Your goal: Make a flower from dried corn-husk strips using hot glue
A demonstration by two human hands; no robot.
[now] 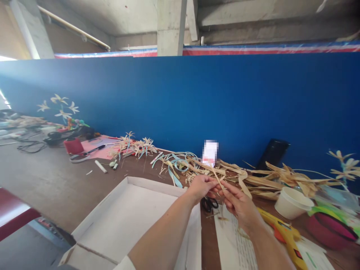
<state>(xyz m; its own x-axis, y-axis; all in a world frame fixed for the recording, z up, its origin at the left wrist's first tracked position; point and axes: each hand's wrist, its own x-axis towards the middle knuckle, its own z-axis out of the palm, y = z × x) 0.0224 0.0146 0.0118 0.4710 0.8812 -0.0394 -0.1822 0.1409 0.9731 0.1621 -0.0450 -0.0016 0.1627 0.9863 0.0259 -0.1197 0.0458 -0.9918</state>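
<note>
Both of my hands meet over the right side of the white box lid. My left hand (201, 187) is closed, its thumb and fingers pinched on a thin strip of dried leaf (216, 173). The fingers of my right hand (236, 200) press on the same strip near its lower end. The strip points up and away from me, and its lowest part is hidden by the fingers. Below the hands lie black-handled scissors (209, 204), partly covered. Dried husk strips (270, 183) are heaped just beyond and to the right.
The shallow white box (123, 221) stands at the front. A yellow glue gun (292, 240), a white cup (292, 202) and a dark pink bowl (332, 228) are at right. Blue ribbons (180, 161) and husk flowers (135, 144) lie along the blue partition (157, 97).
</note>
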